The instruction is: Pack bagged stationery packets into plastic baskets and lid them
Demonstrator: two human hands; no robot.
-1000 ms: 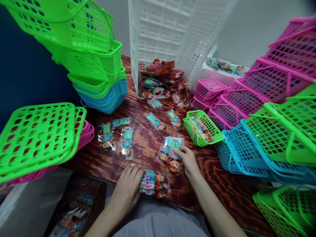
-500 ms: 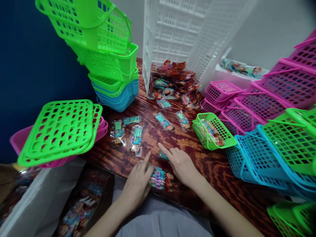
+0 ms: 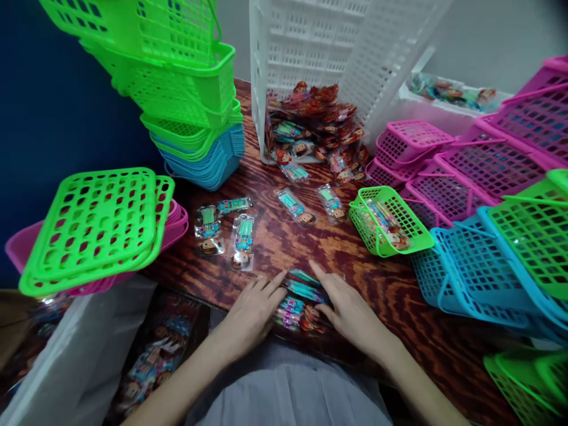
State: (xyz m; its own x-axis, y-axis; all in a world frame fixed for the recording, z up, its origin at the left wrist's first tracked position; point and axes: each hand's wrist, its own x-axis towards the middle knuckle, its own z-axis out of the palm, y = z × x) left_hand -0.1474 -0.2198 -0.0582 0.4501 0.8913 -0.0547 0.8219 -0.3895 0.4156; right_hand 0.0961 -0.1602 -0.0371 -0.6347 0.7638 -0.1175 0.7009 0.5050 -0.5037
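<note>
Several clear packets with teal sticks and printed cartoon faces [image 3: 305, 290] lie in a small pile near the table's front edge, between my hands. My left hand [image 3: 257, 309] rests at the pile's left end, its fingers stretched out and touching it. At the right end is my right hand [image 3: 350, 307], index finger extended and thumb apart, alongside the packets. Both hands look open around the pile; parts of the packets are hidden by the fingers. Farther up the table lie loose packets [image 3: 242, 234], with another packet [image 3: 296, 207] to their right.
A green basket [image 3: 390, 222] holding packets stands at right, beside stacked pink baskets [image 3: 497, 145] and blue baskets [image 3: 470, 269]. A white crate [image 3: 260, 94] with heaped packets is at the back. Green baskets [image 3: 177, 89] tower at left, near green perforated lids [image 3: 95, 222].
My right hand has moved in around the pile, where the separate packet under it now lies with the others. My left fingers have shifted right onto the pile. The view has shifted slightly.
</note>
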